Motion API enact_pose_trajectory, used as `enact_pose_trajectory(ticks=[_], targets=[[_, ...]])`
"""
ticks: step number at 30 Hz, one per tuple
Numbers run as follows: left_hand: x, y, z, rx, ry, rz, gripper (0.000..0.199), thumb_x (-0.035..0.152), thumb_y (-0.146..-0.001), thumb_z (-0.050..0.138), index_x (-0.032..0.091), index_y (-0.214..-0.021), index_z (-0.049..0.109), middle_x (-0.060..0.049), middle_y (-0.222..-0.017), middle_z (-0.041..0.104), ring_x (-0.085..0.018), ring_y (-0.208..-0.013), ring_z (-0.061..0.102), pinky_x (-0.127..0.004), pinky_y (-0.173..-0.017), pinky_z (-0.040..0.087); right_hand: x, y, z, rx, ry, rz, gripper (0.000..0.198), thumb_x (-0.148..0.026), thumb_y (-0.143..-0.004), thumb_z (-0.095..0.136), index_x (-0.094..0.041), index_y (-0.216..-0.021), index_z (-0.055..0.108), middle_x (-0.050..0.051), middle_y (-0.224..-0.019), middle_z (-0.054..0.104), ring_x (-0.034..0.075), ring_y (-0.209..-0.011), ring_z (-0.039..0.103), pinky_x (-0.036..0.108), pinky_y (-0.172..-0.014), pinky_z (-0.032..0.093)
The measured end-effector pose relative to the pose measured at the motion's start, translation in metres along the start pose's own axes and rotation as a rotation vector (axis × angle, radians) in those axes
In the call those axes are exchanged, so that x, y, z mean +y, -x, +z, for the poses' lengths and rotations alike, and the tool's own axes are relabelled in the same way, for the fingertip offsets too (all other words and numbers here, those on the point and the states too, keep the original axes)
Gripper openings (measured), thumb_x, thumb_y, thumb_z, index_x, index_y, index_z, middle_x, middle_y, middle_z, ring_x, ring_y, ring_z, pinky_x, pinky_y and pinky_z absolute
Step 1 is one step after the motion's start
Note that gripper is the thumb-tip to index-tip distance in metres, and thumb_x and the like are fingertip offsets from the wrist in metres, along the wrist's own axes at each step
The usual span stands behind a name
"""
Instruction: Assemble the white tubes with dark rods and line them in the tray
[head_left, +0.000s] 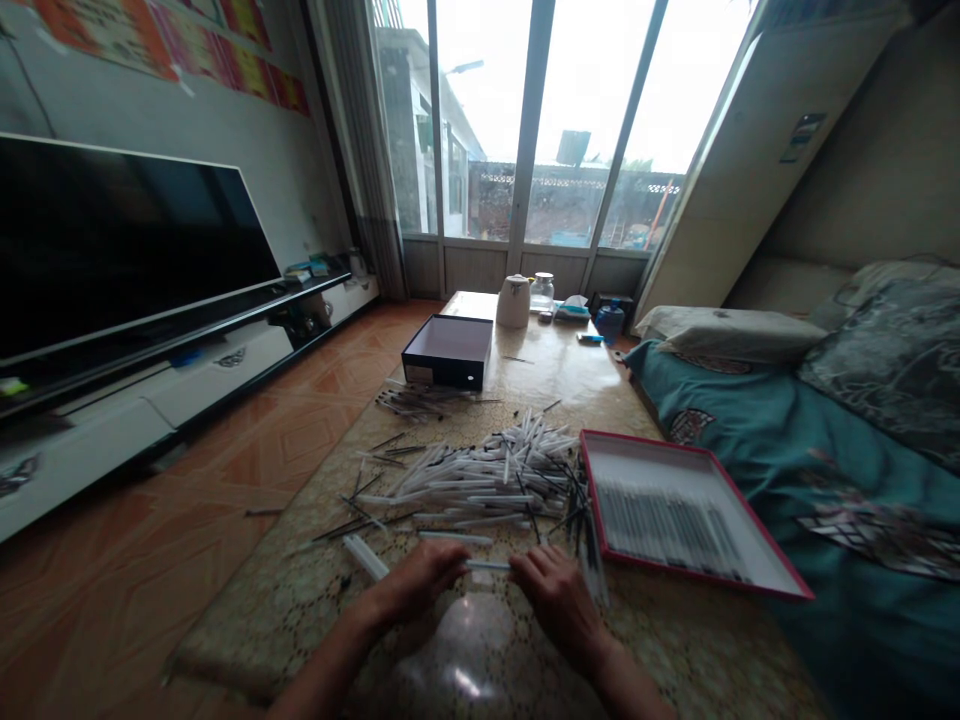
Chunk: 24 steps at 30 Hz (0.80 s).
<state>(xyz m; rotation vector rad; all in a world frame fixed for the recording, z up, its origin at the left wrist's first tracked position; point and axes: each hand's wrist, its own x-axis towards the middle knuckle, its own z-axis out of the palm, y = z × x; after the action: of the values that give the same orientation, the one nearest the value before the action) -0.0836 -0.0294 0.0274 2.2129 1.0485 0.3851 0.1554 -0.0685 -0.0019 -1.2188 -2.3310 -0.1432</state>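
Both hands meet at a slim whitish pen (pixel 489 566) near the front of the table. My left hand (pixel 424 578) pinches its left end, and my right hand (pixel 553 590) has closed fingers on the right end. Just beyond them is a loose heap of white pen barrels (pixel 487 485), mixed with thin dark sticks (pixel 360 515) that look like refills. To the left of my left hand rest a few clear-white tubes (pixel 365 557). On the right, a shallow red-rimmed box lid (pixel 757 500) holds a neat row of pens (pixel 667 525).
A dark open box (pixel 448 378) stands farther back on the patterned table (pixel 315 620). Behind it are a cream kettle (pixel 514 302), a glass jar (pixel 542 291) and a tissue pack (pixel 574 309). A green-covered sofa (pixel 742 405) borders the table's right side.
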Motion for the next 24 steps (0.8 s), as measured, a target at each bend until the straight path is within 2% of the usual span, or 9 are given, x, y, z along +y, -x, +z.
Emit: enact_pose_trajectory(ticks=[3,7,11,20,22,24], targets=[[0.0,-0.001,0.004,-0.025,-0.03,0.005,0.021,0.02,-0.085,0.045,0.016,-0.073,0.061,0.0,-0.069,0.059,-0.012,-0.063,0.049,-0.021,-0.059,0.036,0.001,-0.003,-0.008,0.005,0.035,-0.057,0.014,-0.022,-0.094,0.045,-0.021,-0.086,0.056,0.0,-0.072,0.058,0.016,-0.07,0.05,0.028,-0.07,0.032],[0.006,-0.003,0.009,0.028,-0.07,0.033,0.019,0.016,-0.083,0.044,0.017,-0.07,0.057,0.001,-0.068,0.056,-0.012,-0.062,0.047,-0.022,-0.058,0.034,0.001,0.001,-0.01,-0.01,0.019,-0.056,0.018,-0.02,-0.095,0.041,-0.021,-0.085,0.056,0.0,-0.07,0.058,0.015,-0.066,0.05,0.027,-0.065,0.03],[0.016,-0.002,0.008,0.055,-0.092,0.078,0.021,0.013,-0.085,0.041,0.019,-0.074,0.057,-0.001,-0.072,0.057,-0.013,-0.064,0.049,-0.023,-0.059,0.035,0.001,0.008,-0.012,-0.132,-0.103,0.078,0.017,-0.021,-0.093,0.043,-0.021,-0.083,0.057,0.001,-0.074,0.062,0.015,-0.069,0.054,0.025,-0.063,0.031],[0.022,-0.001,0.005,0.056,-0.116,0.157,0.023,0.016,-0.088,0.04,0.022,-0.081,0.061,-0.003,-0.075,0.06,-0.015,-0.064,0.053,-0.023,-0.06,0.04,0.003,0.008,-0.019,-0.302,-0.618,0.355,0.033,-0.034,-0.092,0.041,-0.018,-0.072,0.06,-0.002,-0.065,0.06,0.012,-0.063,0.056,0.019,-0.058,0.035],[0.018,-0.004,0.008,0.074,-0.084,0.142,0.023,0.018,-0.088,0.041,0.022,-0.084,0.064,-0.004,-0.077,0.062,-0.016,-0.068,0.056,-0.024,-0.064,0.043,0.001,0.006,-0.021,-0.313,-0.614,0.384,0.032,-0.035,-0.092,0.042,-0.018,-0.072,0.061,-0.001,-0.066,0.062,0.013,-0.064,0.058,0.02,-0.059,0.037],[0.014,-0.008,0.013,0.15,-0.001,0.087,0.022,0.022,-0.087,0.044,0.024,-0.095,0.065,-0.005,-0.086,0.066,-0.017,-0.075,0.06,-0.026,-0.07,0.046,0.001,0.003,-0.023,-0.291,-0.523,0.403,0.03,-0.034,-0.091,0.042,-0.019,-0.074,0.061,0.001,-0.07,0.064,0.014,-0.067,0.059,0.021,-0.061,0.038]])
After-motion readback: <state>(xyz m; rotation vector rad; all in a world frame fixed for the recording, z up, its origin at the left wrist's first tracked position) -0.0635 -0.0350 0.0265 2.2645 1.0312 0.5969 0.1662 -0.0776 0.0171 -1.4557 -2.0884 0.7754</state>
